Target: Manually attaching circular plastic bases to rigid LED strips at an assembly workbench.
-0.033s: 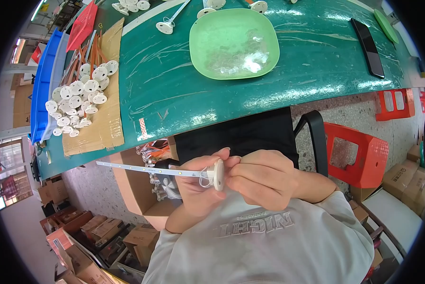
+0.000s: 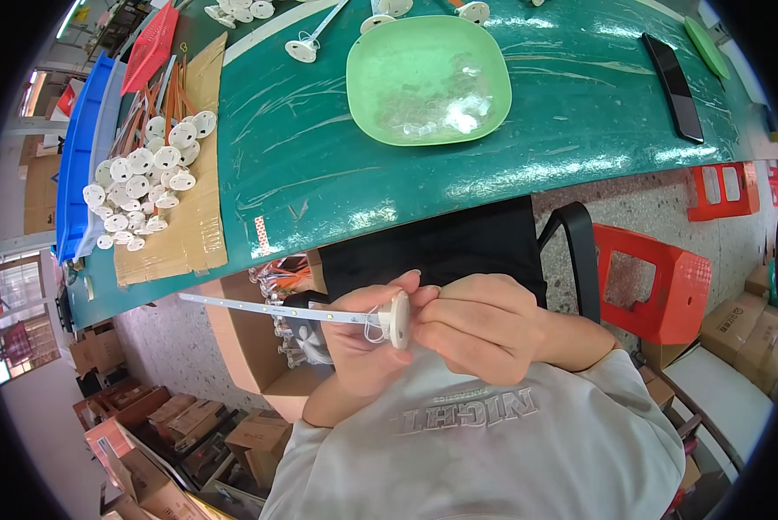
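Note:
A narrow white LED strip points leftward from a round white end cap, with thin loose wires where the two meet. My left hand is closed around this part, its fingers and thumb at the cap's edge. On the cap's other side, my right hand has its fingers curled in a pinch against the cap. Whatever those fingertips hold is hidden. Both hands are over my lap, in front of the green table.
A light green tray with small clear pieces lies on the table. Many similar capped strips are heaped on cardboard at left, beside a blue bin. A phone lies at right. Below are an open carton and red stool.
The free end of the LED strip has shifted very slightly. Both hands keep the same place and grip.

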Action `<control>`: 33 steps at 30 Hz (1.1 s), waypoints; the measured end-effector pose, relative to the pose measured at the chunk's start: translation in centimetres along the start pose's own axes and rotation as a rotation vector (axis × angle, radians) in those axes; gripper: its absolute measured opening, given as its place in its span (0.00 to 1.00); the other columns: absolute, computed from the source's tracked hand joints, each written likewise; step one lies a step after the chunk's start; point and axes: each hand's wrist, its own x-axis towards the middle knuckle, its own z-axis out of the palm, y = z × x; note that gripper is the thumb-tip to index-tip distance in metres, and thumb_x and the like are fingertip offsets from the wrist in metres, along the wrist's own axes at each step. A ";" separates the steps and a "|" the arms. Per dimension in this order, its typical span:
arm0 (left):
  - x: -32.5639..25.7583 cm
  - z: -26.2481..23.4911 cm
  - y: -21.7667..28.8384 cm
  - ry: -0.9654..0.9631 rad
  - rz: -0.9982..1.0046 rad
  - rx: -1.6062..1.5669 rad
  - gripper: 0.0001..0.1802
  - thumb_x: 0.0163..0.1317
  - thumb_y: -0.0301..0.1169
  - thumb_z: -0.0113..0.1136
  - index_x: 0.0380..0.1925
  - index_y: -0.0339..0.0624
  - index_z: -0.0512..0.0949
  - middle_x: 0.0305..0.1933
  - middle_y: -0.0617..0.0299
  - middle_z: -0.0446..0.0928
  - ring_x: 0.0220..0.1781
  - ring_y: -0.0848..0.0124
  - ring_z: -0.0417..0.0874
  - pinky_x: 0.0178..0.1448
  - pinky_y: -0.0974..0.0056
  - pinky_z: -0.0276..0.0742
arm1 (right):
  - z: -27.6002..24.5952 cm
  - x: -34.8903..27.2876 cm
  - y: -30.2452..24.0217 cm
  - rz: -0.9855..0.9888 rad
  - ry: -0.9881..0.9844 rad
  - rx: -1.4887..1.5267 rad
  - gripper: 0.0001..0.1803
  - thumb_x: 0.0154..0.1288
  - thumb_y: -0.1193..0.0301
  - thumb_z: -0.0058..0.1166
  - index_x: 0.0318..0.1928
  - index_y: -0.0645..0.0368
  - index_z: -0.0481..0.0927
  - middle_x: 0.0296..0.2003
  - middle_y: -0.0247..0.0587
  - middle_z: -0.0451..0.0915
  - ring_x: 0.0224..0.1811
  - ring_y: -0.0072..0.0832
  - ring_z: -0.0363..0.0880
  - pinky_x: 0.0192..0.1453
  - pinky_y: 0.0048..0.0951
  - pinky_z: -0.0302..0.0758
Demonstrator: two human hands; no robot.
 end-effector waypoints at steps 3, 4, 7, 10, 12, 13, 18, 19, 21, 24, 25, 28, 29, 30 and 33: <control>0.0 0.2 0.0 0.033 -0.005 0.017 0.33 0.52 0.26 0.76 0.57 0.31 0.72 0.66 0.40 0.70 0.64 0.50 0.77 0.70 0.48 0.71 | 0.2 0.1 0.5 -0.037 0.003 -0.019 0.12 0.37 0.85 0.60 0.29 0.66 0.82 0.29 0.43 0.81 0.26 0.33 0.79 0.24 0.24 0.76; 0.0 0.3 0.1 0.045 0.003 0.047 0.32 0.52 0.26 0.76 0.56 0.30 0.72 0.65 0.40 0.70 0.63 0.51 0.77 0.70 0.48 0.71 | 0.2 0.2 0.5 -0.038 -0.002 -0.022 0.13 0.37 0.85 0.59 0.30 0.66 0.82 0.29 0.43 0.81 0.26 0.33 0.80 0.25 0.24 0.77; 0.1 -0.1 0.4 0.016 0.026 0.101 0.30 0.53 0.24 0.74 0.55 0.30 0.73 0.65 0.40 0.71 0.63 0.51 0.77 0.70 0.48 0.71 | 0.3 0.6 0.5 -0.050 -0.007 -0.034 0.12 0.38 0.85 0.57 0.30 0.66 0.82 0.29 0.44 0.81 0.27 0.34 0.80 0.25 0.25 0.78; 0.7 0.1 1.1 0.000 0.051 0.193 0.30 0.54 0.20 0.72 0.57 0.30 0.72 0.65 0.40 0.71 0.64 0.52 0.77 0.70 0.49 0.71 | -0.1 1.3 0.5 -0.071 -0.074 -0.040 0.11 0.40 0.85 0.56 0.31 0.68 0.82 0.30 0.45 0.81 0.27 0.34 0.81 0.26 0.26 0.79; 1.0 0.4 2.4 0.042 -0.041 0.407 0.28 0.55 0.24 0.72 0.56 0.30 0.73 0.63 0.41 0.73 0.63 0.52 0.78 0.67 0.49 0.74 | 0.0 1.6 1.0 -0.073 -0.177 -0.043 0.12 0.41 0.82 0.57 0.31 0.70 0.81 0.30 0.46 0.81 0.27 0.35 0.81 0.25 0.29 0.80; 1.3 0.6 2.9 0.039 -0.073 0.485 0.28 0.56 0.22 0.70 0.57 0.28 0.72 0.63 0.40 0.74 0.63 0.51 0.78 0.67 0.50 0.74 | -0.3 1.8 1.0 -0.102 -0.170 -0.029 0.12 0.41 0.82 0.57 0.31 0.70 0.81 0.30 0.46 0.81 0.27 0.35 0.81 0.25 0.29 0.80; 2.7 0.4 4.9 -0.012 -0.049 0.580 0.30 0.59 0.20 0.65 0.61 0.25 0.68 0.62 0.39 0.74 0.62 0.52 0.78 0.65 0.52 0.75 | 0.1 3.8 1.3 -0.109 -0.339 -0.066 0.16 0.38 0.76 0.60 0.33 0.69 0.81 0.31 0.42 0.79 0.29 0.31 0.78 0.28 0.26 0.78; 2.9 0.4 5.5 -0.046 -0.048 0.591 0.31 0.59 0.21 0.64 0.62 0.24 0.67 0.62 0.38 0.74 0.61 0.53 0.79 0.64 0.53 0.77 | 0.3 4.3 1.4 -0.119 -0.339 -0.049 0.16 0.39 0.76 0.61 0.34 0.68 0.82 0.31 0.41 0.79 0.29 0.30 0.77 0.27 0.26 0.77; 3.4 0.5 7.4 -0.044 -0.020 0.771 0.30 0.60 0.21 0.64 0.63 0.25 0.67 0.60 0.41 0.76 0.59 0.54 0.81 0.61 0.55 0.78 | 0.9 5.0 1.8 -0.123 -0.297 -0.029 0.15 0.41 0.76 0.63 0.34 0.67 0.82 0.31 0.41 0.80 0.28 0.30 0.78 0.26 0.26 0.77; 5.5 -0.3 11.0 0.272 0.109 0.961 0.27 0.65 0.23 0.58 0.64 0.30 0.67 0.51 0.49 0.80 0.44 0.64 0.85 0.48 0.61 0.83 | 0.5 5.8 2.5 -0.054 -0.251 0.028 0.13 0.43 0.77 0.67 0.33 0.65 0.82 0.31 0.40 0.80 0.26 0.29 0.78 0.25 0.26 0.76; 6.9 -0.5 13.4 0.395 0.155 1.201 0.26 0.70 0.30 0.53 0.65 0.31 0.67 0.43 0.53 0.82 0.37 0.70 0.83 0.41 0.65 0.81 | 0.0 5.8 2.6 0.017 -0.254 0.064 0.13 0.43 0.77 0.69 0.33 0.64 0.82 0.31 0.39 0.81 0.25 0.29 0.78 0.25 0.26 0.76; 10.9 -4.1 20.8 0.572 0.290 1.775 0.19 0.71 0.35 0.51 0.53 0.31 0.76 0.25 0.55 0.79 0.26 0.68 0.78 0.30 0.60 0.71 | -1.8 5.0 3.7 0.106 -0.265 0.026 0.11 0.45 0.77 0.71 0.32 0.63 0.83 0.28 0.40 0.82 0.26 0.32 0.82 0.26 0.27 0.76; 12.2 -5.3 22.8 0.549 0.281 1.952 0.16 0.70 0.35 0.52 0.44 0.30 0.78 0.23 0.52 0.77 0.24 0.65 0.77 0.29 0.59 0.70 | -2.5 4.8 4.1 0.160 -0.284 -0.016 0.10 0.46 0.79 0.70 0.31 0.63 0.83 0.27 0.40 0.82 0.25 0.33 0.81 0.26 0.28 0.75; 13.2 -6.5 24.5 0.520 0.270 2.129 0.15 0.69 0.35 0.54 0.36 0.30 0.80 0.20 0.49 0.75 0.21 0.61 0.75 0.29 0.57 0.69 | -3.1 4.5 4.4 0.151 -0.281 -0.022 0.10 0.46 0.79 0.70 0.31 0.63 0.83 0.27 0.40 0.82 0.25 0.33 0.81 0.26 0.28 0.75; 14.3 -8.8 27.7 0.406 0.312 2.394 0.17 0.67 0.36 0.57 0.26 0.30 0.76 0.16 0.46 0.71 0.17 0.58 0.74 0.27 0.56 0.67 | -4.2 4.4 5.0 0.226 -0.302 -0.146 0.09 0.45 0.81 0.68 0.30 0.62 0.82 0.27 0.40 0.82 0.24 0.34 0.80 0.27 0.29 0.74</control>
